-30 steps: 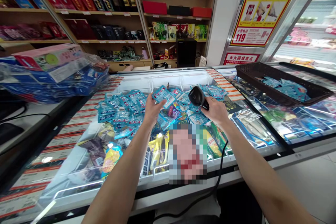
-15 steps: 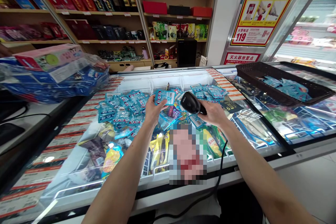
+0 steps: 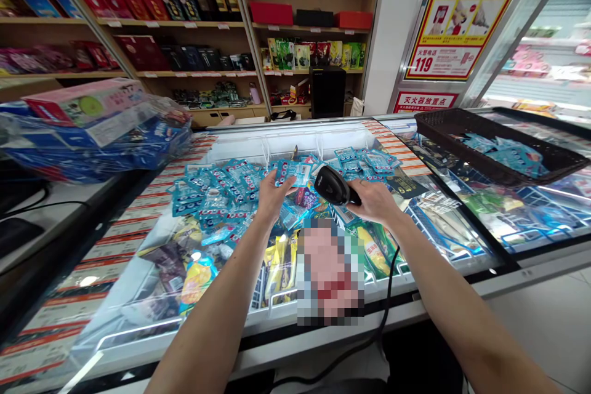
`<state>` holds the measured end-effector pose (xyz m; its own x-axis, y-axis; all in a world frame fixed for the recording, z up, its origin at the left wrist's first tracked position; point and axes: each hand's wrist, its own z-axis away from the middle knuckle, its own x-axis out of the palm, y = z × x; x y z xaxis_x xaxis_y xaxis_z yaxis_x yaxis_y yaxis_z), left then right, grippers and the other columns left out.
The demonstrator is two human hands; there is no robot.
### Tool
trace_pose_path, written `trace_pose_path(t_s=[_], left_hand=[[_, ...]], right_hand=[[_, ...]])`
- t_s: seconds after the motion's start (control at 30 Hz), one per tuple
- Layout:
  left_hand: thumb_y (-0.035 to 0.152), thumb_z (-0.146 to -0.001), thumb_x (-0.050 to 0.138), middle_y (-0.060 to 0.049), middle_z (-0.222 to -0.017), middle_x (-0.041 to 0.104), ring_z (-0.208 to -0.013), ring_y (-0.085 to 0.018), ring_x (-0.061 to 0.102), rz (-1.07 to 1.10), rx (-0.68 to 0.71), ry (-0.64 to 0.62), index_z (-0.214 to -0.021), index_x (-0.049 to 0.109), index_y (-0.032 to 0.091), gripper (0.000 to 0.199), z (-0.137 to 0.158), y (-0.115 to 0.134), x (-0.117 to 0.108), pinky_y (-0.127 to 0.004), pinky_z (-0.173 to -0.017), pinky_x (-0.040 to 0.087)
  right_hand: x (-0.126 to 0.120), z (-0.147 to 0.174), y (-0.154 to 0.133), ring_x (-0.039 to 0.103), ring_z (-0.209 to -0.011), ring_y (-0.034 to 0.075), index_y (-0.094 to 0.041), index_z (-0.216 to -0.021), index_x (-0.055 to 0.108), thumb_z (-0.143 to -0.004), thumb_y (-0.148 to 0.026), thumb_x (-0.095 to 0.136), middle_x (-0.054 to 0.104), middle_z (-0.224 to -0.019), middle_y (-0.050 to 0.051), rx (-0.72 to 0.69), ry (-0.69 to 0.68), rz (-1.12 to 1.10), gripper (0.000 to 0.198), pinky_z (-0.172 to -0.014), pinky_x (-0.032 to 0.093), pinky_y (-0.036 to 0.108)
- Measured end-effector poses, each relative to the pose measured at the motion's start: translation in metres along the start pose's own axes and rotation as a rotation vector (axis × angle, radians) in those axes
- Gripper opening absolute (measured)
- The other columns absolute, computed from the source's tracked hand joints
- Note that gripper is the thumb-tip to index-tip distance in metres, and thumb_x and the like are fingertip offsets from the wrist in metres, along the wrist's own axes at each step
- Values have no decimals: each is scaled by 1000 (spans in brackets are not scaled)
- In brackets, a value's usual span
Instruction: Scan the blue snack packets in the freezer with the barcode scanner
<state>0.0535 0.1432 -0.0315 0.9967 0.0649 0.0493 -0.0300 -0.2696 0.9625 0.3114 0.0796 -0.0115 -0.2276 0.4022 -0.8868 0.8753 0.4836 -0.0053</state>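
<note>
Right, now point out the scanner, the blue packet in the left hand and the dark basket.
Scanner (image 3: pixel 331 185): head view, middle of its black casing.
Blue packet (image 3: pixel 294 172): head view, middle of its visible side.
Dark basket (image 3: pixel 436 127): head view, bare inside, left end.

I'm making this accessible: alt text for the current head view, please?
The left hand holds a flat blue plastic packet; the right hand points a black handheld scanner toward it, above a glass-topped freezer strewn with similar packets.

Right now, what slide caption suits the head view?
Left hand holds a blue packet; right hand holds a black scanner facing it.
</note>
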Motion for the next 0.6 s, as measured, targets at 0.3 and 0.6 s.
trace_pose_path(t_s=[0.3, 0.6], left_hand=[[36, -62, 71, 0, -81, 61, -75, -14, 59, -4, -27, -11, -94, 63, 19, 38, 1, 4, 2, -37, -73, 57], [39, -64, 69, -1, -80, 59, -73, -14, 58, -46, -1, -21, -96, 61, 18, 39, 1, 5, 3, -36, -71, 57]], right_hand=[[-5, 0, -4, 61, -82, 19, -19, -108, 55, -81, -33, 53, 66, -96, 5, -7, -56, 7, 31, -61, 38, 27], [-4, 0, -3, 62, -79, 19, -18, -108, 56, -81, -33, 52, 66, -95, 4, -42, -27, 17, 31, -60, 36, 27]])
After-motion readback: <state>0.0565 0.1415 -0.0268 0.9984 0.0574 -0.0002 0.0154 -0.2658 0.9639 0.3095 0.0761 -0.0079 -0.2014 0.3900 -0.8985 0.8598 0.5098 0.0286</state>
